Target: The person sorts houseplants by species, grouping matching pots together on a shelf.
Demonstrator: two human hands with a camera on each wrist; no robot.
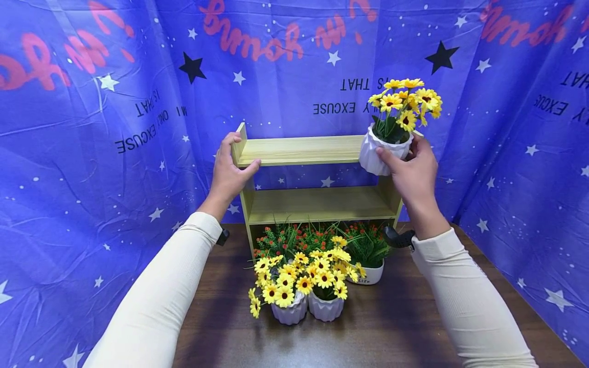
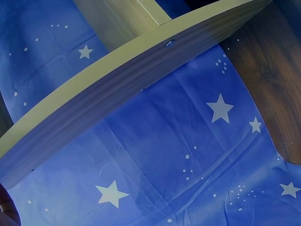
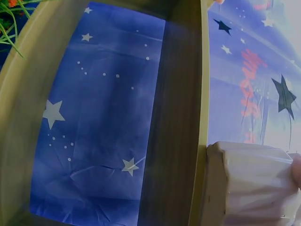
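Note:
My right hand (image 1: 417, 179) grips a ribbed white pot (image 1: 382, 153) of yellow daisy-like flowers (image 1: 407, 105) at the right end of the top board of a light wooden shelf (image 1: 301, 151). In the right wrist view, the pot (image 3: 256, 183) is beside the board's edge; whether its base rests on it I cannot tell. My left hand (image 1: 230, 174) holds the shelf's upper left corner, fingers over the side panel and thumb at the board's front. The left wrist view shows that side panel (image 2: 117, 80) and only a sliver of the hand.
Two more white pots (image 1: 326, 308) with yellow flowers stand on the dark wooden table (image 1: 368, 332) before the shelf. Behind them are red-flowered plants (image 1: 317, 240) and a white oval planter (image 1: 371, 275) with green grass. A blue star-printed curtain (image 1: 115, 204) surrounds the table.

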